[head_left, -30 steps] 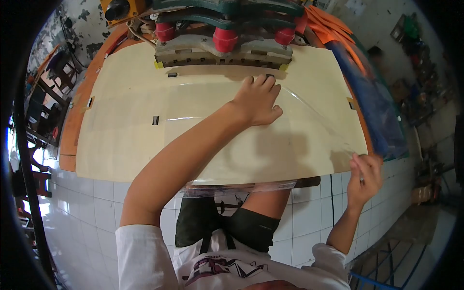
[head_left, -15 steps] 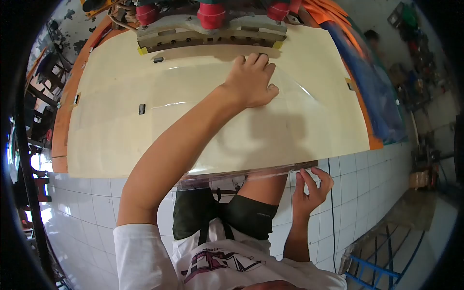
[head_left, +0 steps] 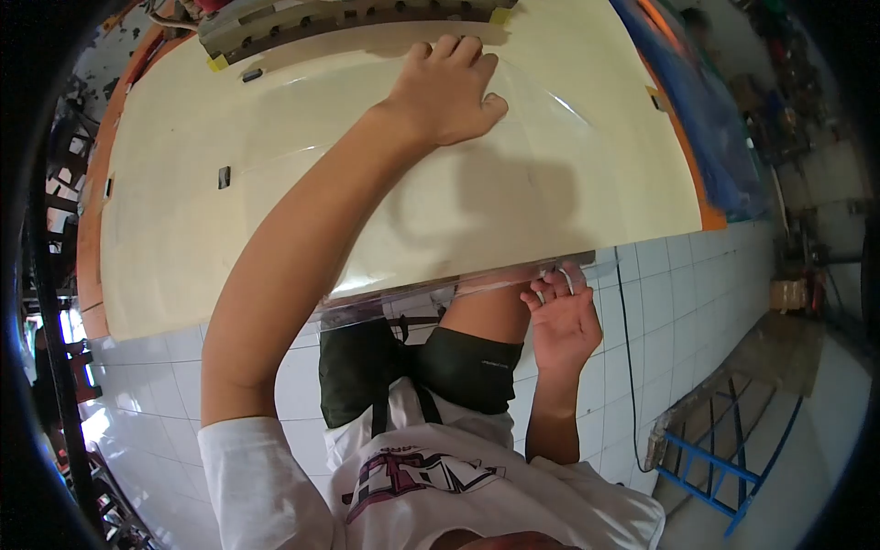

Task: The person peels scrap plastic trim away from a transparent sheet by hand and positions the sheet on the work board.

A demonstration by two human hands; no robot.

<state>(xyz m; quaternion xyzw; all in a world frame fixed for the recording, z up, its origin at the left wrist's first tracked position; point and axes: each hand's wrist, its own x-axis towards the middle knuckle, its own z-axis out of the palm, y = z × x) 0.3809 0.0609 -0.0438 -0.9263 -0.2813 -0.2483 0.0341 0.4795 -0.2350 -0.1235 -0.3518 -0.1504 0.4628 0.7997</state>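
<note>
My left hand (head_left: 449,92) lies palm down with bent, spread fingers on a cream sheet-covered table (head_left: 183,229), near the metal bar at the back. Clear film with shiny creases (head_left: 570,107) lies on the sheet beside it. Below the front edge, my right hand (head_left: 564,321) is turned palm up, its fingers curled and apart, the thumb separate. Its fingertips are at clear plastic film (head_left: 394,299) that hangs along that edge, and some show through it. Small black pieces (head_left: 225,177) sit on the sheet, one more (head_left: 252,75) nearer the bar.
A slotted metal bar (head_left: 348,23) with yellow tape at its ends spans the back. Blue plastic (head_left: 710,137) hangs over the right side of the table. A dark cable (head_left: 629,367) runs down the tiled floor, near a blue metal frame (head_left: 715,458) at lower right.
My right hand has moved left from the table's right corner to the film at the front edge, letting go of the film's corner. My left hand stays on the sheet; the view has shifted.
</note>
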